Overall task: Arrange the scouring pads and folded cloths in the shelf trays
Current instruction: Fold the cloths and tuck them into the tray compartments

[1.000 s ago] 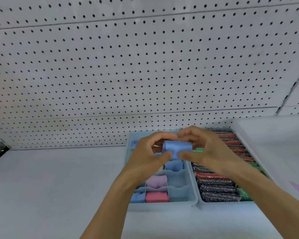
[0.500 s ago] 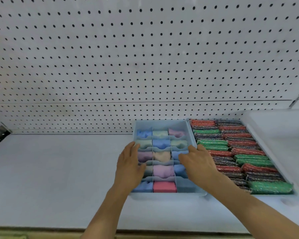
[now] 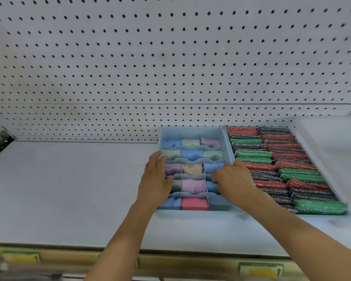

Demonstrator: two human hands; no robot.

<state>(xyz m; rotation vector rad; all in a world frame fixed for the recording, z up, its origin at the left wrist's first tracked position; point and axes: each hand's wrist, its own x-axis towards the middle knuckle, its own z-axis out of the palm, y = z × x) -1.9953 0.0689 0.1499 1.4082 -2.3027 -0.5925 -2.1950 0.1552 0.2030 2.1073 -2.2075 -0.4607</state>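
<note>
- I see the cloth tray (image 3: 193, 213) on the shelf (image 3: 69, 189), nearly every cell holding a folded cloth (image 3: 194, 203); the cell at its near right corner (image 3: 219, 203) looks empty.
- Just right of that tray, the pad tray (image 3: 324, 175) is packed with scouring pads (image 3: 251, 154) in red, green and dark rows.
- My left hand (image 3: 155, 181) lies flat on the cloth tray's left cells, grip apart, holding nothing.
- My right hand (image 3: 234, 179) has its fingertips down in the right column; I cannot tell whether they pinch a cloth.
- My judgement: almost done, with one cell left.
</note>
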